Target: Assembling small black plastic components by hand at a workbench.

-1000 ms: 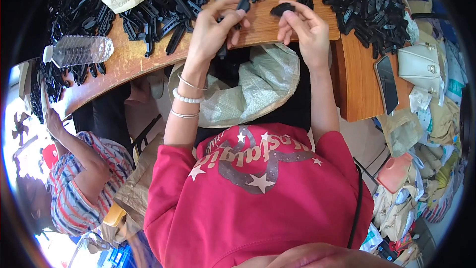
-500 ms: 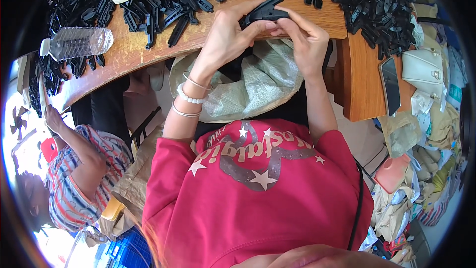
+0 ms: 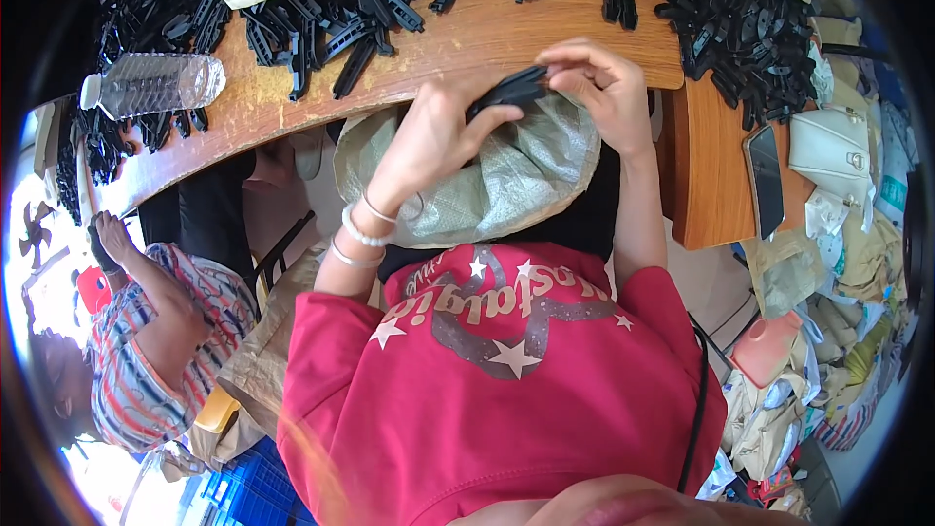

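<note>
My left hand [image 3: 443, 131] is closed round a long black plastic part [image 3: 521, 88], its thumb lying along the near side. The part is held tilted above the mouth of a white woven sack [image 3: 467, 200] in my lap, just off the table's front edge. At the part's right end is my right hand [image 3: 609, 93], its thumb and fingers apart and curved about the tip. Whether they touch the tip is unclear. Other black plastic parts [image 3: 355, 24] lie heaped on the wooden table [image 3: 429, 63] beyond my hands.
A clear plastic bottle [image 3: 156, 85] lies on its side at the left. More black parts [image 3: 726, 29] are piled at the right, near a phone [image 3: 766, 175] and a white handbag [image 3: 831, 151]. A co-worker in a striped top [image 3: 175, 331] sits at the left.
My hands have come down slightly toward me with the black part. The right hand's fingers have loosened and moved toward its right end, while the left hand keeps hold.
</note>
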### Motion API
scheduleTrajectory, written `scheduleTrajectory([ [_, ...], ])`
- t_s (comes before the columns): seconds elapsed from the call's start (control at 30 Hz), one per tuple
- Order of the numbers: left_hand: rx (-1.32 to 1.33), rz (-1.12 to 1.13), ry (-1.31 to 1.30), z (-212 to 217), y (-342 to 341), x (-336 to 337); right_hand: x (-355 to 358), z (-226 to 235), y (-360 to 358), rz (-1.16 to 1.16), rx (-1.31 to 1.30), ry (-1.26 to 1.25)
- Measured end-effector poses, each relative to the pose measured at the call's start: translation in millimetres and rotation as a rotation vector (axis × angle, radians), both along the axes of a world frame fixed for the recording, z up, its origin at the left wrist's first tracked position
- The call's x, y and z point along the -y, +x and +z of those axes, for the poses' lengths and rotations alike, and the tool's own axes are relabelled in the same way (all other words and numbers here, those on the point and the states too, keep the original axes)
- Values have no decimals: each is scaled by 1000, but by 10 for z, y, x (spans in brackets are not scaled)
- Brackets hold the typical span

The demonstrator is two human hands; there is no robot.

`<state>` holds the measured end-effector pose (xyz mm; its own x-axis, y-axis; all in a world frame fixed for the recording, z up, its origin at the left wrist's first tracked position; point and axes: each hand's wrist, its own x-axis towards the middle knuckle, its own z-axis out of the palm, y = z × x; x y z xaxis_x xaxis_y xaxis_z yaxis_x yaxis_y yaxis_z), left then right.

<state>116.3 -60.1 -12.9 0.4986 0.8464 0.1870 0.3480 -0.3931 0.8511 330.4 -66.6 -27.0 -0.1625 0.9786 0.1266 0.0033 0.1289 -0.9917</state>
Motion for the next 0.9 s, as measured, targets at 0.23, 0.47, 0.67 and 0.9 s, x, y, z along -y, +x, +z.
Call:
scheduleTrajectory([
  [0.23, -50, 330, 539, -109, 83, -453, -513, -77, -47, -448, 843, 465],
  [0.47, -570, 447, 726, -238, 191, -887, -434, -23, -219, -468, 1136, 474],
  [0.67, -288, 386, 754, -313, 158, -711, -399, -106, -199, -355, 1003, 561],
  [0.9, 464, 302, -447, -82, 167, -367, -519, -5, -65, -359, 1262, 596],
])
